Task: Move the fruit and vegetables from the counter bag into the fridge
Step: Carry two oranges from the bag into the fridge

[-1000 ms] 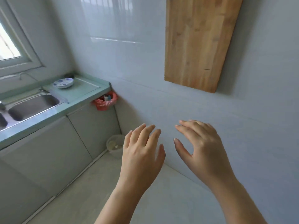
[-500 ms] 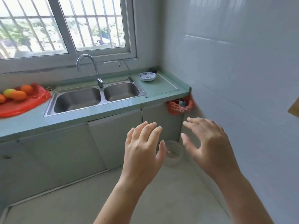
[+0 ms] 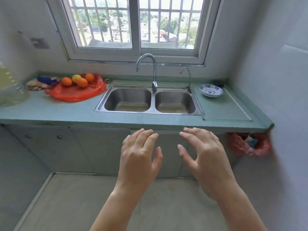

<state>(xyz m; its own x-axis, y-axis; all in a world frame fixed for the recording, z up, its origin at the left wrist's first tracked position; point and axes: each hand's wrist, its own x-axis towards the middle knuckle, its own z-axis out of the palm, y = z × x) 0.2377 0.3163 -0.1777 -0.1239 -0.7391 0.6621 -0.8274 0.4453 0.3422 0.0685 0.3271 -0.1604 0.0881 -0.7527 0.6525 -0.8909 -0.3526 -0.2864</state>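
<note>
The left grip [image 3: 140, 157] and the right grip [image 3: 205, 155] are both spread wide and hold nothing. The thin red plastic bag [image 3: 75, 95] lies on the green worktop [image 3: 50, 112], up and far to the left of the left grip. Round orange fruits [image 3: 82, 82] and one yellow fruit [image 3: 76, 78] sit loose on it. A tug on one edge could roll them into the steel sink [image 3: 128, 100] just beside the bag. The bag lies flat, with its long side running left to right. I cannot tell where its mouth faces.
</note>
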